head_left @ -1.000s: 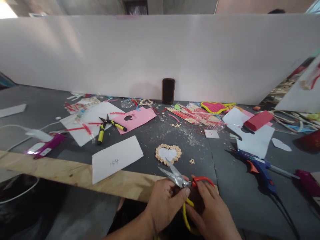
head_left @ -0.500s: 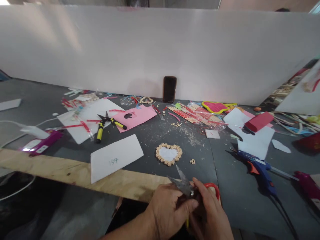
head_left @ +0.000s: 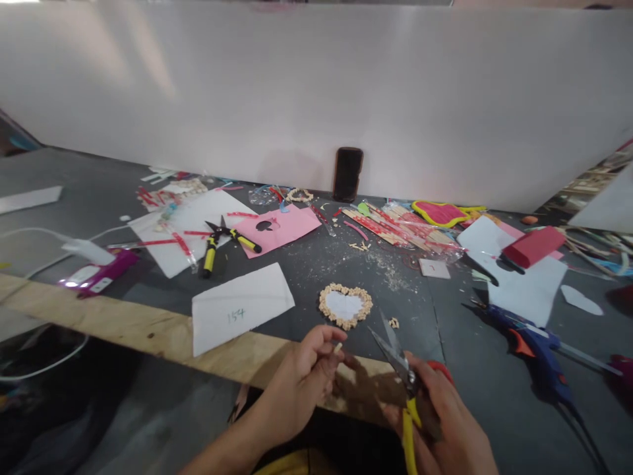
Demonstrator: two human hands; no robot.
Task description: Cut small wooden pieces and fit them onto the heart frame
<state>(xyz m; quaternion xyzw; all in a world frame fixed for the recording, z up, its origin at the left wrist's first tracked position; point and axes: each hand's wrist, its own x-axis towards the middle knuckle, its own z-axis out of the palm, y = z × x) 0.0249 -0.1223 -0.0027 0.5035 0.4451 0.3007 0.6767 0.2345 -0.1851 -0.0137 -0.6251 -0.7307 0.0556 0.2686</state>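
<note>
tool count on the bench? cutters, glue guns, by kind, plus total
Red-and-yellow scissors, blades apart, held by the right hand: 1
Black-and-yellow snips on the white sheet: 1
Glue guns: 2, one blue, one magenta
Total: 4
The left hand pinches a small pale piece, not counted as a tool.

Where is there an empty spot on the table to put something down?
Bare dark tabletop lies far left, and between the paper heart and blue glue gun. It is crowded along the back by the pink card and craft sticks.
</note>
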